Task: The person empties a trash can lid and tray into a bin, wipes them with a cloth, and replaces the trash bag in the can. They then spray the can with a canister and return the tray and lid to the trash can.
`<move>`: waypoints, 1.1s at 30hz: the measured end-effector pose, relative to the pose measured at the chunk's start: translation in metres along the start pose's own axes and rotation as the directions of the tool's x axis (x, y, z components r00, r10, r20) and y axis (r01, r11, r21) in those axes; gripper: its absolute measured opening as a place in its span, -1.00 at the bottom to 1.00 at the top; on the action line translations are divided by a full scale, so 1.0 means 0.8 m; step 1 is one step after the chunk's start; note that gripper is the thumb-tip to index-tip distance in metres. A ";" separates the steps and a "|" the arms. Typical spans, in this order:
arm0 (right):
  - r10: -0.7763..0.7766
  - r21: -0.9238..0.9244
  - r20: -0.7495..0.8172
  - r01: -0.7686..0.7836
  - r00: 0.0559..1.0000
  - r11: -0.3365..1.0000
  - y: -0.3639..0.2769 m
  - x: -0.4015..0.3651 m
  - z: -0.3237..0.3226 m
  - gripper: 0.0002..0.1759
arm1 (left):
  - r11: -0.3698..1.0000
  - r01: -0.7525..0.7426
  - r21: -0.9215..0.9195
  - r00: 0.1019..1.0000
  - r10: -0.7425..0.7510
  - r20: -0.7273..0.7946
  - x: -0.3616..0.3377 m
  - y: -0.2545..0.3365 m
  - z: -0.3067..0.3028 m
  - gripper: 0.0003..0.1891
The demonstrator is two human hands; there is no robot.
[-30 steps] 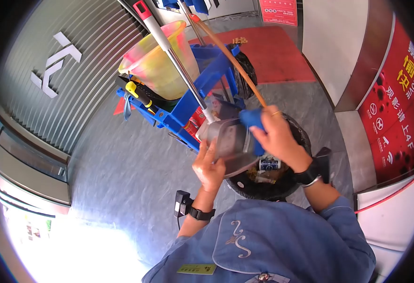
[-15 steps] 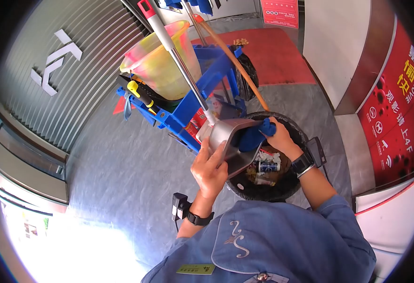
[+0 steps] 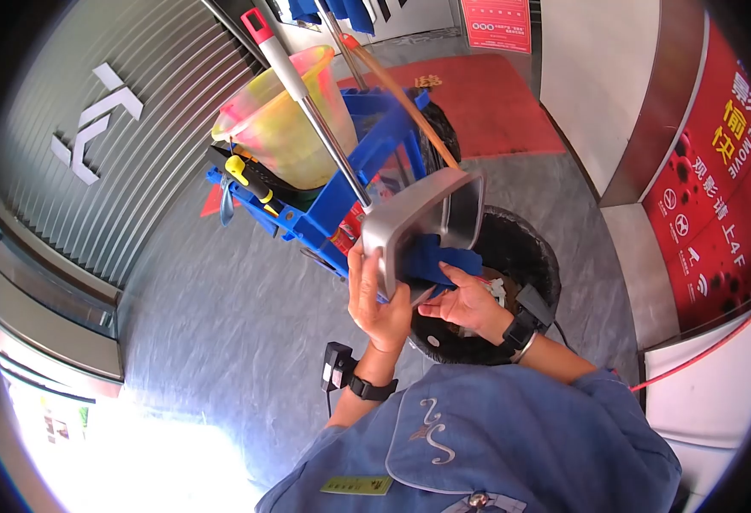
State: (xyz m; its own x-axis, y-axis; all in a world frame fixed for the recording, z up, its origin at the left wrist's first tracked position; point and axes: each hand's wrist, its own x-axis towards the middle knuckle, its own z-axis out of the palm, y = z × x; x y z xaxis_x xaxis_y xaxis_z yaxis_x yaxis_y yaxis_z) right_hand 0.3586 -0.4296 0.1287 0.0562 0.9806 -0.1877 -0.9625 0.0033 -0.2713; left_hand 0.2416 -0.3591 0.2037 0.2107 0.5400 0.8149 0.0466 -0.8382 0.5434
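holds the dustpan point(image 3: 414, 214) in the curled left hand point(image 3: 379, 309), pinching the blue cloth point(image 3: 427, 259) between right hand point(image 3: 471, 306) thumb and slightly spread fingers.

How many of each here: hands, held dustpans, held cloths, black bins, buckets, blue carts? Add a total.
Left hand and right hand: 2
Held dustpan: 1
Held cloth: 1
Black bin: 1
Bucket: 1
Blue cart: 1
Total: 7

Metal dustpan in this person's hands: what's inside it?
A blue cloth, with the right hand touching it. The cloth covers part of the dustpan's inner surface, so anything beneath cannot be seen.
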 end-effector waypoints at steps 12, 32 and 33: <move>-0.601 -0.833 0.133 0.417 0.788 0.364 -0.102 -0.059 0.024 -0.73 | 0.368 0.881 -0.298 0.453 -0.473 0.755 0.018 -0.012 -0.039 -0.32; -0.447 -0.798 -0.254 0.075 0.858 0.598 -0.021 -0.061 -0.029 -0.60 | 0.099 0.865 -0.492 0.436 -0.635 0.638 -0.036 -0.024 0.027 -0.33; -0.420 -0.811 -0.203 0.088 0.885 0.579 -0.005 -0.057 -0.026 -0.61 | 0.089 0.855 -0.511 0.444 -0.635 0.633 -0.038 -0.023 0.032 -0.34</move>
State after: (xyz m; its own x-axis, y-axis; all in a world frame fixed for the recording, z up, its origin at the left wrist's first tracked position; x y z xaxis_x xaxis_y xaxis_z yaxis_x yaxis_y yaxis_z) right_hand 0.3652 -0.4783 0.1184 0.5074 0.8264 -0.2440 -0.3370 -0.0703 -0.9389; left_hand 0.2597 -0.3622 0.1637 0.6817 0.7232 -0.1106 -0.3149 0.4265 0.8479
